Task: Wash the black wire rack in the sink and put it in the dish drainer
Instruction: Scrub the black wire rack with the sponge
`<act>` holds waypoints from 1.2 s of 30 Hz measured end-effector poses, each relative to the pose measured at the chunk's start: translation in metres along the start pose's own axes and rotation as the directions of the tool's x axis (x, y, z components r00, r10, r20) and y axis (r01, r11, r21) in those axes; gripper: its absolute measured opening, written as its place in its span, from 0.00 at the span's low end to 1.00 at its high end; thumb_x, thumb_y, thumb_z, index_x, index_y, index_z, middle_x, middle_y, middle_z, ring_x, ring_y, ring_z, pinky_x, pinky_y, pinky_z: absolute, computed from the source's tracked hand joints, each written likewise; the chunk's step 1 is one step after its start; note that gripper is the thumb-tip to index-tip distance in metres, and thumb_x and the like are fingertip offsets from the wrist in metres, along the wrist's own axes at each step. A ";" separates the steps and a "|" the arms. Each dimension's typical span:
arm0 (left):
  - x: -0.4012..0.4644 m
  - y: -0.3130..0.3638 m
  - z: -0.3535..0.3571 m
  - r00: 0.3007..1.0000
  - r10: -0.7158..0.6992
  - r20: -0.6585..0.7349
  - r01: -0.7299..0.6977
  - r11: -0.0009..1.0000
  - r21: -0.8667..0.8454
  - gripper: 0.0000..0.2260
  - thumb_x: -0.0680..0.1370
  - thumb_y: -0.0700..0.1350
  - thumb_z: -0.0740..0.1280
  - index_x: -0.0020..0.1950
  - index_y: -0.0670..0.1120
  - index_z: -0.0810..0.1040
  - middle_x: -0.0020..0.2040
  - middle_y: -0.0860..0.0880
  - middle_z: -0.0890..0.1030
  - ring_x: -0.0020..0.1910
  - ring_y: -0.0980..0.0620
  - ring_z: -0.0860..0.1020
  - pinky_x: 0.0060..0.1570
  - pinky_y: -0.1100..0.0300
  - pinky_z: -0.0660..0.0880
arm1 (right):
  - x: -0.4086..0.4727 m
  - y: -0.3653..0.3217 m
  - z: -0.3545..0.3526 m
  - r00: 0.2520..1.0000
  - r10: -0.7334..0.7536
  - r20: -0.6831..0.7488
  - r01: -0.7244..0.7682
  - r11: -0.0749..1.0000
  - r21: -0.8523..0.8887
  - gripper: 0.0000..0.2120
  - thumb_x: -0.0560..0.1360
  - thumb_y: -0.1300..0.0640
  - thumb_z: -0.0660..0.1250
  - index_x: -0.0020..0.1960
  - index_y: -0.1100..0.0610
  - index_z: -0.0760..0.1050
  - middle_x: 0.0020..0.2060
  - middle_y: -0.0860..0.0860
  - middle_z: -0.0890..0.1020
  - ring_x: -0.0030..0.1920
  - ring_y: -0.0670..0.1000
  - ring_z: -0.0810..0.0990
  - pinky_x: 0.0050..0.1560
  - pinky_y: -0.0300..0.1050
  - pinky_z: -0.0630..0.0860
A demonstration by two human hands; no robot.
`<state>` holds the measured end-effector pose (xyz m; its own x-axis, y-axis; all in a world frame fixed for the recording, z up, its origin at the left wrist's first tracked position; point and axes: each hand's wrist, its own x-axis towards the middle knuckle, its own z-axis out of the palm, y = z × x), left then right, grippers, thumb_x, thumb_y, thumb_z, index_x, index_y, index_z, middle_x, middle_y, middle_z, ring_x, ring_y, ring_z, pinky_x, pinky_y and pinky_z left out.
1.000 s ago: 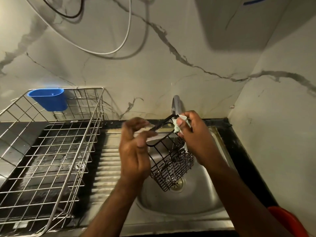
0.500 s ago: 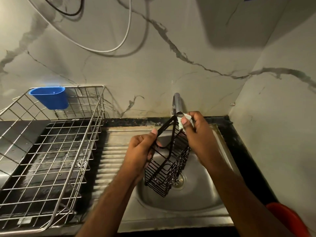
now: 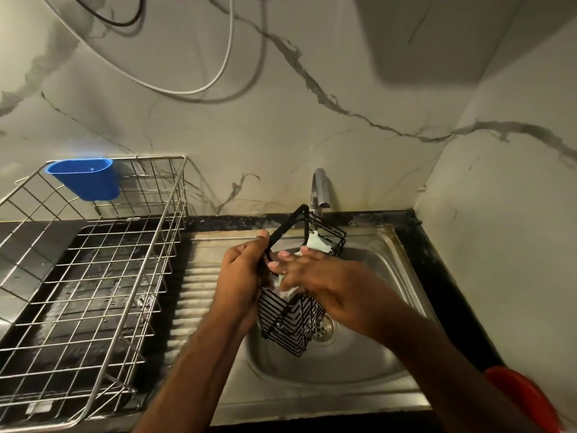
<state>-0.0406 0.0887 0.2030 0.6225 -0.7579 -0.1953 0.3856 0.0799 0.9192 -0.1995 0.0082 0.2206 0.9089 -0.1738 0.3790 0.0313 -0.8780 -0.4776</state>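
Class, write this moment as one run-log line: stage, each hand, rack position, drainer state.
stage: scrubbing | left hand: grips black wire rack | right hand: rubs pale cloth on rack | rack: held over sink | dish drainer: rack not in it

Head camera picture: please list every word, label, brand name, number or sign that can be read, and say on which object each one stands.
No readable text in this view.
Appliance on the wall, top right: a blue mark at its upper edge, cut off by the frame, not readable.
Blue cup, dish drainer, faucet, black wire rack, sink: no lettering visible.
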 end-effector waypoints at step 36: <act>-0.008 -0.008 0.006 0.999 -0.001 0.048 -0.005 0.993 0.120 0.17 0.76 0.57 0.71 0.39 0.44 0.81 0.27 0.47 0.76 0.26 0.50 0.68 0.26 0.60 0.63 | 0.025 0.019 -0.019 0.947 0.211 -0.241 -0.272 0.927 -0.258 0.20 0.75 0.73 0.66 0.65 0.59 0.78 0.62 0.55 0.81 0.59 0.50 0.81 0.61 0.25 0.65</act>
<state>-0.0524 0.0904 0.1996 0.5889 -0.7880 -0.1794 0.2983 0.0057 0.9545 -0.1844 -0.0209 0.2362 0.7678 -0.4570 0.4491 -0.3254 -0.8819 -0.3411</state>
